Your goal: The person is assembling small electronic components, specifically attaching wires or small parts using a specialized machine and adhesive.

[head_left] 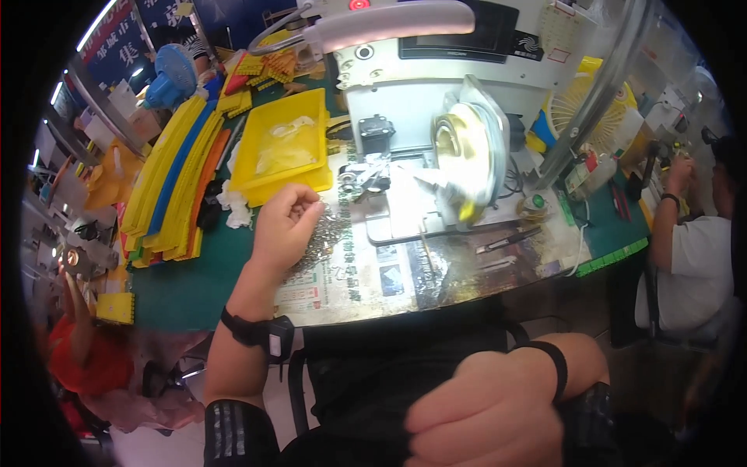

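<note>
My left hand rests on the table beside a spread of small metal pieces. Its fingers are curled in, and what they hold, if anything, is hidden. Close in front of my body is my right hand, raised off the table edge with its back showing. The fingers are folded, and nothing can be made out in them. In front of me stands a white bench machine with a round, brightly lit wheel. A small black-and-metal fixture sits left of the wheel.
A yellow bin with clear plastic bags stands behind my left hand. Stacked yellow, blue and orange trays line the left side. A lamp hangs above the machine. Tweezers-like tools lie at right. A co-worker sits far right.
</note>
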The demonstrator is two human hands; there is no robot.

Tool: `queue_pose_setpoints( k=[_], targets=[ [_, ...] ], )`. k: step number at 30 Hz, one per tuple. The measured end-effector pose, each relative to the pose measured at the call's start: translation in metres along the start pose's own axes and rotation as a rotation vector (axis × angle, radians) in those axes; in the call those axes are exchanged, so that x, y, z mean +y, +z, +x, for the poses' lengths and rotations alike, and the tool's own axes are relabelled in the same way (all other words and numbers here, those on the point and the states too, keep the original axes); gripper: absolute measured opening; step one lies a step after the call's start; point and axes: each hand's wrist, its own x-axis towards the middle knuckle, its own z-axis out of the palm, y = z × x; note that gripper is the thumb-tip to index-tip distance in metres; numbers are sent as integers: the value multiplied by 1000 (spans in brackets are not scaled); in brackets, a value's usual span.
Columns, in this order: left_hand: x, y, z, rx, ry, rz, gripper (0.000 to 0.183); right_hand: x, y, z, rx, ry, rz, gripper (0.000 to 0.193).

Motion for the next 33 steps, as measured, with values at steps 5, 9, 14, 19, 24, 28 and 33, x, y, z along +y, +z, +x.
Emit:
queue_pose_setpoints(
  k=[5,9,14,19,24,28,33],
  targets=[
    [8,-3,-4,-44,-16,5,11,-10,-46,15,-225,200,24,9],
    [1,0,-4,-63,-28,33,12,3,-15,-5,-57,258,322,10],
    [4,-2,-5,-41,-25,74,13,-12,4,-11,285,248,774,18],
    [-1,-2,-3,-37,-51,19,11,-10,24,-12,494,137,728,24],
    [2,-5,0,-50,-52,31,11,-11,23,10,586,175,789,28],
    [0,-4,0,-44,-18,34,11,8,19,-8,390,26,801,27],
    [7,-3,-5,-80,-21,41,11,11,4,-20,280,109,707,19]
  ],
)
